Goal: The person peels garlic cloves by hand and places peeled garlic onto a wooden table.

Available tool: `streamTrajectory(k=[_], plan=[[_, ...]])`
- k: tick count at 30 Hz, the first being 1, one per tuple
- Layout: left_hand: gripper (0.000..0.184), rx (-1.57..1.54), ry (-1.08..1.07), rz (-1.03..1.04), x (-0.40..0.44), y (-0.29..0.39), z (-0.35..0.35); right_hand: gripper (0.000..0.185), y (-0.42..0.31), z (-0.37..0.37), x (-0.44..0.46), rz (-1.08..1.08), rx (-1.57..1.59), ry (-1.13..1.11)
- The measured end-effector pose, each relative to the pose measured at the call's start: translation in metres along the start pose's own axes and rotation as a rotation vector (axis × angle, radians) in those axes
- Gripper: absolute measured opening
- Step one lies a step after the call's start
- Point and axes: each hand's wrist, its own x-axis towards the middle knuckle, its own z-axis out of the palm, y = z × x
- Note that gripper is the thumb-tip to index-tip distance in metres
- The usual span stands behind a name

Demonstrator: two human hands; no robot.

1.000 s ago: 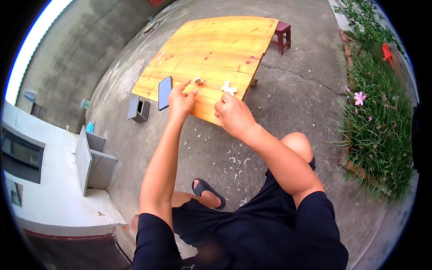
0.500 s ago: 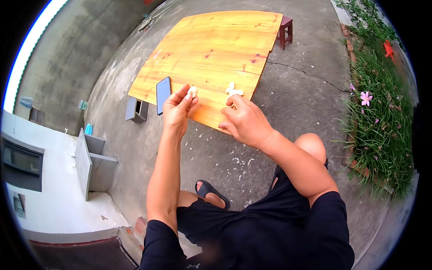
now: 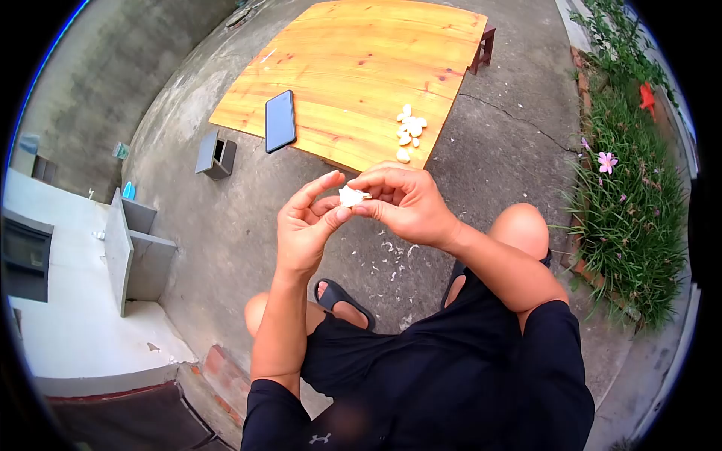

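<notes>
In front of the table's near edge, my left hand (image 3: 307,229) pinches a small whitish piece of garlic (image 3: 350,197) between thumb and fingers. My right hand (image 3: 410,201) meets it from the other side, its thumb and fingertips also closed on the garlic. Several peeled garlic cloves (image 3: 411,128) lie in a loose cluster at the near right corner of the wooden table (image 3: 338,83). One more clove (image 3: 403,155) sits closest to the edge, just beyond my right hand.
A phone (image 3: 280,121) lies at the table's near left edge. A grey box-like stool (image 3: 216,155) stands left of the table, a dark red stool (image 3: 486,49) at its far right. White peel scraps (image 3: 394,259) litter the concrete between my feet. Grass and flowers (image 3: 624,203) border the right.
My right hand has left the cloves on the table and come back to the left hand, and both now hold the garlic. The view has shifted, showing more cloves.
</notes>
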Motion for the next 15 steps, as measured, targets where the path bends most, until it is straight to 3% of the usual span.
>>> streamTrajectory(k=[3,15], plan=[[0.042,-0.083,-0.102,-0.234,-0.008,0.002,-0.018,0.025,0.009,0.006,-0.005,-0.016,-0.005,-0.051],[0.037,-0.012,0.013,-0.195,-0.016,-0.009,-0.030,0.025,0.015,0.016,-0.006,0.295,0.257,-0.028]])
